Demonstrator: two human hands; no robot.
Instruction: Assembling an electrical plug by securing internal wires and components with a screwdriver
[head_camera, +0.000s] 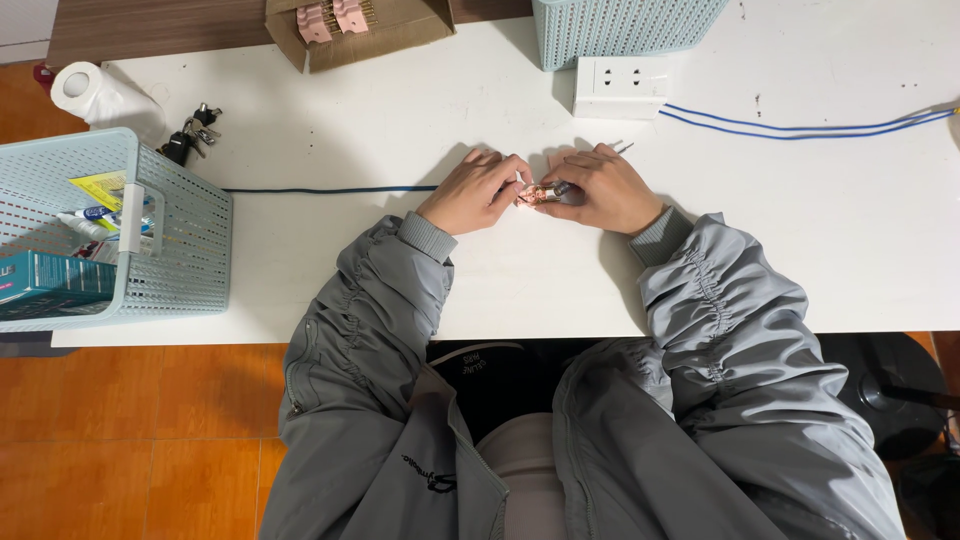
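My left hand (470, 192) and my right hand (607, 188) meet over the middle of the white table (400, 270), fingertips together. Between them they pinch a small copper-coloured part with a dark end (547, 192). A dark blue cable (330, 189) runs from the left across the table to my left hand. Both arms wear grey jacket sleeves. What exactly the small part is stays too small to tell.
A white socket box (620, 87) lies just beyond my hands, with blue wires (800, 126) running right. Pale blue baskets stand at the left (190, 240) and back (620, 30). A cardboard box (350, 32), keys (190, 135) and a paper roll (95, 95) sit at the back left.
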